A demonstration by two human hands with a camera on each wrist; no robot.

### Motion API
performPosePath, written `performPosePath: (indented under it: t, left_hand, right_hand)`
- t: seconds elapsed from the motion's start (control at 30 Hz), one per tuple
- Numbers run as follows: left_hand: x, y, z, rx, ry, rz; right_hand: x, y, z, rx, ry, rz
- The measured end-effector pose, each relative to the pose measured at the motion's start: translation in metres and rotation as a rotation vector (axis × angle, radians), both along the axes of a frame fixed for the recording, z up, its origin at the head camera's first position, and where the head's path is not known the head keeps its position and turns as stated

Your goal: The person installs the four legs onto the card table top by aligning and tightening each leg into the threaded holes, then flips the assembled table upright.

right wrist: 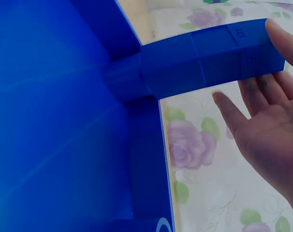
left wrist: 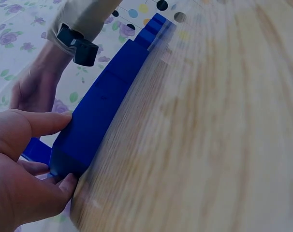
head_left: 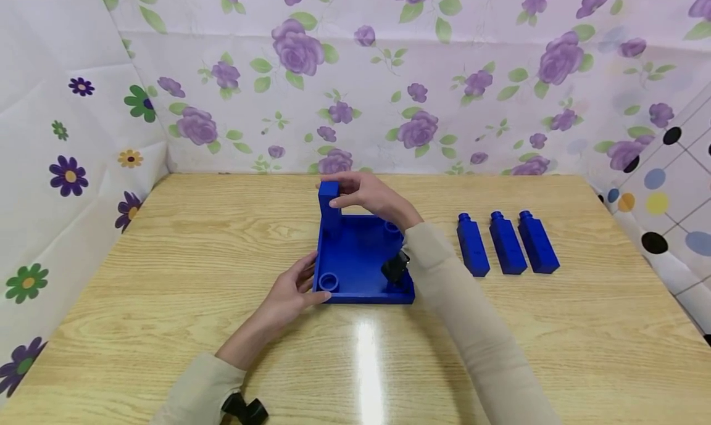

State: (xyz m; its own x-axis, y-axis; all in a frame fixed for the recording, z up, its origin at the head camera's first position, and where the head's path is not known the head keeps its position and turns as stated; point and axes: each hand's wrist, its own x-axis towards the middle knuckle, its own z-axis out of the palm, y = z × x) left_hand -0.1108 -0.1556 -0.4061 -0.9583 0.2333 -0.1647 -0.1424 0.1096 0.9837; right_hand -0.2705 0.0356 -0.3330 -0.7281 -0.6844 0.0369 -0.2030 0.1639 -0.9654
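Note:
A shallow blue tray-like panel lies on the table with its raised rim up. Round sockets show at its near left and far right corners; the right wrist's camera partly covers the near right one. From the far left corner a square blue leg stands upright. My right hand holds its top end, thumb on the near side and fingers behind. At the near left corner, my left hand grips the panel's rim, thumb over the near edge and fingertips along the side.
Three loose blue legs with narrow ringed necks lie side by side right of the panel, necks pointing away. The wooden table meets a flowered cloth at the back. More patterned cloth hangs at both sides.

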Motion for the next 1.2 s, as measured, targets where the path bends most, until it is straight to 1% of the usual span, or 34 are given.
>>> performPosePath:
  t: [0.07,0.23,0.4,0.53,0.73,0.9,1.1,1.2]
  left_hand:
    - [0.000,0.000,0.000,0.001,-0.002,0.001]
    - [0.000,0.000,0.000,-0.003,0.001,0.000]
    - [0.000,0.000,0.000,-0.011,-0.002,-0.001]
    - [0.000,0.000,-0.001,-0.009,-0.001,-0.001]
    - [0.000,0.000,-0.002,-0.007,0.001,-0.007]
    - [0.000,0.000,-0.002,-0.010,0.005,-0.011]
    - [0.000,0.000,-0.002,-0.022,0.003,-0.005]
    - [0.000,0.001,-0.001,-0.023,0.002,0.000]
  right_hand:
    - [-0.001,0.001,-0.001,0.007,-0.017,0.001]
    - [-0.002,0.001,-0.004,0.019,-0.023,-0.008]
    - [-0.002,0.000,-0.003,0.035,-0.013,-0.006]
    - [-0.002,0.000,-0.002,0.066,0.005,-0.023]
    - [0.002,-0.001,-0.001,0.120,0.070,-0.081]
    - [0.006,-0.004,-0.002,0.120,0.121,-0.133]
    - [0.011,-0.010,-0.003,0.155,0.218,-0.220]
    - [0.014,-0.014,-0.003,0.182,0.246,-0.269]
